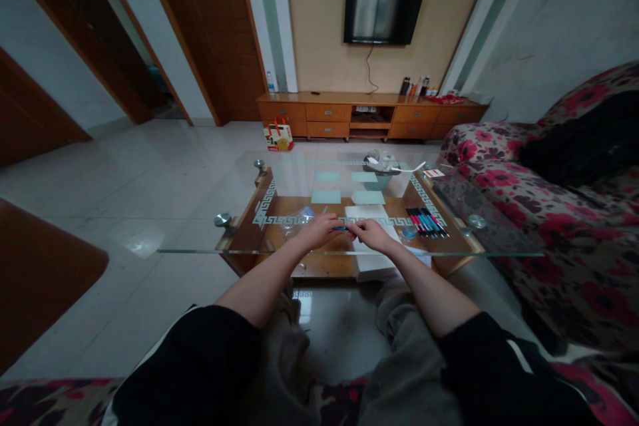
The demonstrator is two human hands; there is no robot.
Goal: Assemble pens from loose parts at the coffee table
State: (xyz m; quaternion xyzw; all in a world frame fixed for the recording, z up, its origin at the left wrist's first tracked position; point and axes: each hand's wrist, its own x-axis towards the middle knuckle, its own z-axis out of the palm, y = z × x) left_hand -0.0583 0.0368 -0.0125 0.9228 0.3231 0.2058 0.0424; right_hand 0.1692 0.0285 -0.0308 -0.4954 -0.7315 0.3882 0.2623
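Note:
Over the front of the glass coffee table (190, 247), my two hands meet at a short blue pen (340, 228). My left hand (319, 229) has its fingers closed around the pen's left part. At the other end, my right hand (370, 234) pinches it with thumb and fingers. Much of the pen is hidden by the fingers. To the right, a row of several red, blue and black pens (427, 222) lies side by side on the glass. A small round blue item (409, 232) is just left of that row.
A clear plastic bag (298, 218) lies left of my hands. A white box (372, 266) shows beneath the glass. Towards the back right are a basket (380, 176) and a card (433, 173). A floral sofa (499, 193) stands at the right, a TV cabinet (327, 112) beyond.

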